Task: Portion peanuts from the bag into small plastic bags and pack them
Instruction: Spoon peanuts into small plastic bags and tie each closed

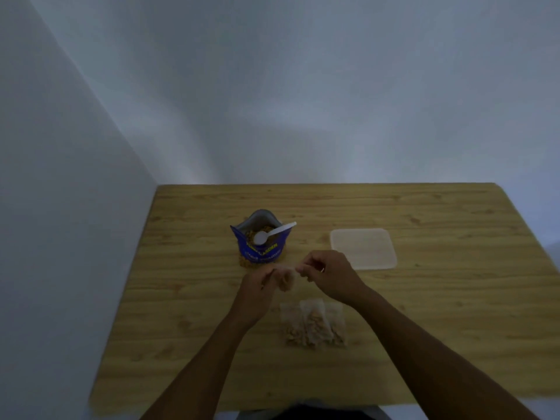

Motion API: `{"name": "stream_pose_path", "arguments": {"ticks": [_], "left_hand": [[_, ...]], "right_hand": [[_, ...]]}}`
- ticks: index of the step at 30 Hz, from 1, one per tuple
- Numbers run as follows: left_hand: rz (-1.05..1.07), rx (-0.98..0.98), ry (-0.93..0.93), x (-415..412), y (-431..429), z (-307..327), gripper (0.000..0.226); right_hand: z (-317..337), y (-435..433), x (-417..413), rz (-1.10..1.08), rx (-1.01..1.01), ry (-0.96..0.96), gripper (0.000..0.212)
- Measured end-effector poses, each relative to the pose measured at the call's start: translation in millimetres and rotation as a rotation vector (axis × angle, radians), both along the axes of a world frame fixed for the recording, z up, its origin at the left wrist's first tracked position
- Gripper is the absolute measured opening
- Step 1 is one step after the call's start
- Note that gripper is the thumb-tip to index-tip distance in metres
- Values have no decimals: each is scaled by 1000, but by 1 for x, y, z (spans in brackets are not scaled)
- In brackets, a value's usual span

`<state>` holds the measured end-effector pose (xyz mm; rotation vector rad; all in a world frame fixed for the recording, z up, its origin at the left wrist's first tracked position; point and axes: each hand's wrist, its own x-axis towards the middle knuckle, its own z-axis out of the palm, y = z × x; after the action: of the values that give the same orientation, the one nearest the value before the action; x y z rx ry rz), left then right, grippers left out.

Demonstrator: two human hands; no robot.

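Observation:
A blue peanut bag (261,246) stands open on the wooden table (439,313), with a white plastic spoon (272,233) resting in its mouth on the peanuts. Just in front of it, my left hand (259,286) and my right hand (325,272) pinch the top of a small clear plastic bag (286,280) holding a few peanuts, one hand at each end, above the table. Nearer to me, several filled small bags (313,324) lie side by side on the table.
A translucent square plastic lid or container (363,248) lies to the right of the peanut bag. The table stands in a corner, with a wall along its left edge and another behind its far edge.

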<state>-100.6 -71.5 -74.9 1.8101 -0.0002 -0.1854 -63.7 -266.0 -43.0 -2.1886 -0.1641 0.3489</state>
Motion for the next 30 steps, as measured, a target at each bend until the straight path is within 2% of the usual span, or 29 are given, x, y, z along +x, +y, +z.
{"name": "stream_pose_path", "arguments": {"ticks": [2,6,10,13,18,22,25,28,30], "left_hand": [[-8,9,70,-7,-6,-12,24],[60,44,224,-20,-21,-38,18],[55,192,245,-31,-31,-57,9],[40,339,257,-35,-32,-68,8],[91,383,233,-30,-25,-67,24],[294,351,181,-6,-1,-53,22],[459,284,102,17,21,-31,21],[538,261,36,39,37,-10,39],[494,307,-5,52,45,-1,40]], "right_hand": [[-8,-8,-5,-12,-2,108,16],[-27,-15,-24,-176,163,327,18],[-55,-16,-43,-256,69,369,14],[-71,-15,-51,-189,-79,305,10],[-67,-5,-39,-202,-216,127,12],[-29,26,-4,-337,-27,-40,10],[-4,47,25,-484,118,-70,18],[2,58,44,-551,146,-65,15],[-1,61,51,-545,120,-74,15]]}}
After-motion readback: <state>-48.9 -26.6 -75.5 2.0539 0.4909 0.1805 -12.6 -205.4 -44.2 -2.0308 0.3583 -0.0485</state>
